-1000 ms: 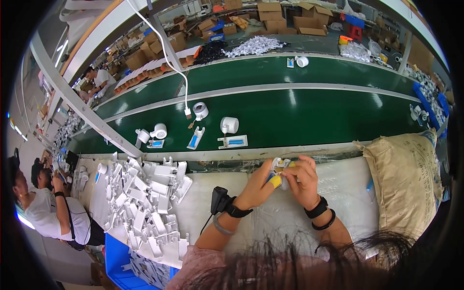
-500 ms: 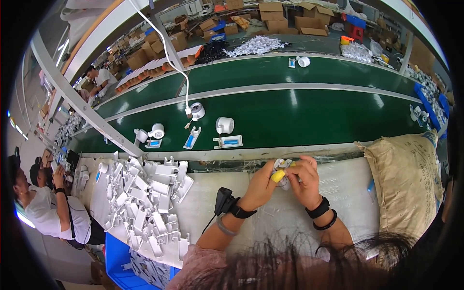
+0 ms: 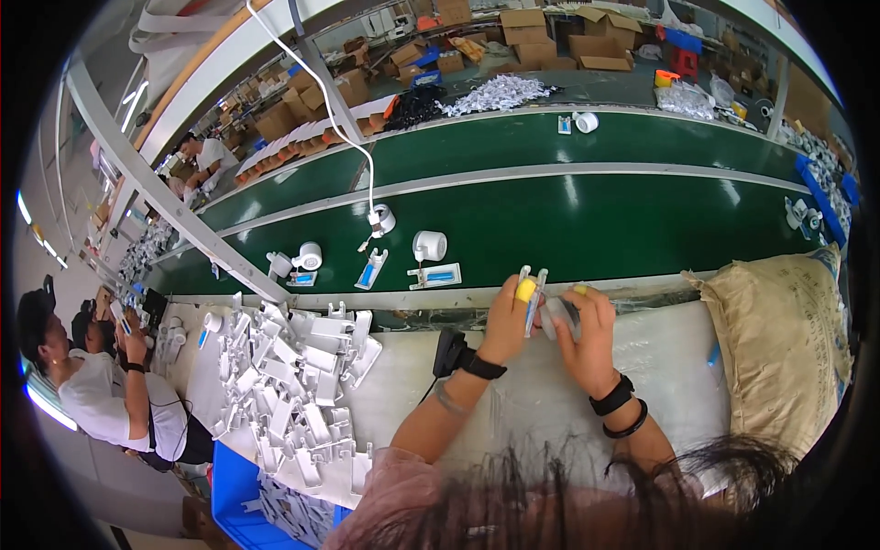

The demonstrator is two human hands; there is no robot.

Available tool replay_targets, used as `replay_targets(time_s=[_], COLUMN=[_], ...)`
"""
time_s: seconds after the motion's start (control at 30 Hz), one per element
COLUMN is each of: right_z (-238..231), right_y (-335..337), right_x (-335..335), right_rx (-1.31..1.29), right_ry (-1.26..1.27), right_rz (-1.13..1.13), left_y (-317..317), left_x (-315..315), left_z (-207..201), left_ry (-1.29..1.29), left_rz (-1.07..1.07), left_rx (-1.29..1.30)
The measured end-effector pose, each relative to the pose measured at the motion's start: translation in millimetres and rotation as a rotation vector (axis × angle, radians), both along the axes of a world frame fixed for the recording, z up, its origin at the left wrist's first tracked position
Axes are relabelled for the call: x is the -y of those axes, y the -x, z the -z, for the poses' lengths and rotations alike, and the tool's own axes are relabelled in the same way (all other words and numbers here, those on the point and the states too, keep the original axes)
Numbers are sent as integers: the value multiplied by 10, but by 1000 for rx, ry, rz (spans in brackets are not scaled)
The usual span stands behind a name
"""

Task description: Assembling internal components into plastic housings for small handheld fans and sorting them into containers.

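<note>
My left hand [image 3: 501, 328] is raised over the near side of the bench and closed round a slim white plastic housing [image 3: 531, 316] with some blue on it. A yellow finger cover [image 3: 525, 290] shows on that hand. Close beside it, my right hand [image 3: 591, 346] grips a round whitish, partly see-through part [image 3: 560, 317] between thumb and fingers. A bit of yellow shows on a right fingertip too. The two parts are side by side; whether a wire joins them I cannot make out.
To the left lies a heap of white plastic housings [image 3: 302, 385], with a blue bin [image 3: 234, 500] below. Several round white units with blue-celled housings rest on the green conveyor [image 3: 513, 229]. A brown sack [image 3: 775, 344] stands right. A white cable [image 3: 344, 119] hangs down. Co-workers sit left.
My hands have come slightly apart and turned. The housing now stands upright in my left hand, and the round part shows in my right. The whole view has shifted a little.
</note>
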State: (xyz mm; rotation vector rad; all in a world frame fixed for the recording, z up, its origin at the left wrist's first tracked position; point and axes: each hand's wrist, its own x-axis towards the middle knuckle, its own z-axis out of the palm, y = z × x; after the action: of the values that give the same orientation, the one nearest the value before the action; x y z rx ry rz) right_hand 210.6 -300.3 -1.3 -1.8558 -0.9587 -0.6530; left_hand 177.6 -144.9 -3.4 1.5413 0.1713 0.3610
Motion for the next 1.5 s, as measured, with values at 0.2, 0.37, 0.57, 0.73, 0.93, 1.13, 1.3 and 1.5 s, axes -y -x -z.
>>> replay_targets(time_s=[0.2, 0.37, 0.57, 0.73, 0.93, 1.13, 1.3, 1.5], right_z=[3, 33, 75, 119, 77, 123, 101, -125], right_y=[-41, -83, -106, -137, -59, -129, -100, 35], right_x=[10, 5, 8, 24, -63, 1, -1, 40], right_rx=[-21, -41, -56, -70, -53, -30, -52, -103], right_ry=[4, 27, 65, 93, 83, 110, 92, 33], right_rz=[-6, -55, -59, -76, -133, -123, -126, -222], left_y=[-594, -368, 40, 32, 359, 109, 216, 476], left_x=[-722, -1939, -2892, -3152, -3678, -3077, -2209, -1181], left_z=[340, 471, 562, 530, 498, -63, -751, -1062], left_ry=[-319, -755, -1002, -1318, -763, 40, -136, -125], left_rz=[-436, -990, -1092, -918, -834, -765, -443, 195], left_rx=[328, 173, -623, -726, -683, -62, 186, -60])
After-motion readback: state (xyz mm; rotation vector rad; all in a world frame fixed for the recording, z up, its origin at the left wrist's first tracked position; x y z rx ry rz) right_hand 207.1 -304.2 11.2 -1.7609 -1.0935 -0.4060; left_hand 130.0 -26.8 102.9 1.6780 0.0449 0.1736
